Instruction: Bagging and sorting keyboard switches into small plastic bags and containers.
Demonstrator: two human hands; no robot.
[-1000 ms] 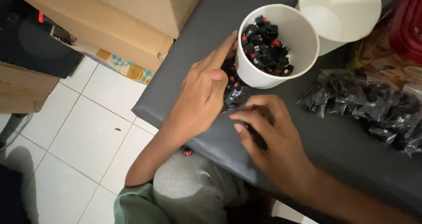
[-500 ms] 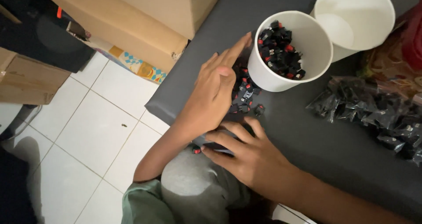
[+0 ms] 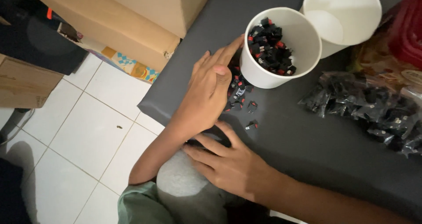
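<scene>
I see the left hand lying flat, palm down, on the dark grey table, fingers straight and close together, tips touching the wall of the white paper cup. A loose pile of small black-and-red switches sits on the table right beside and partly under those fingers, between the hand and the cup base; a couple of strays lie a bit apart toward the table edge. The cup itself holds more of the same parts. The hand grips nothing, just rests against the pile.

The right hand is at the near table edge, fingers spread, reaching under the left forearm; I cannot tell if it holds anything.

A second white cup stands behind the first, touching it. A clear bag of black parts lies to the right, well apart from both hands.
</scene>
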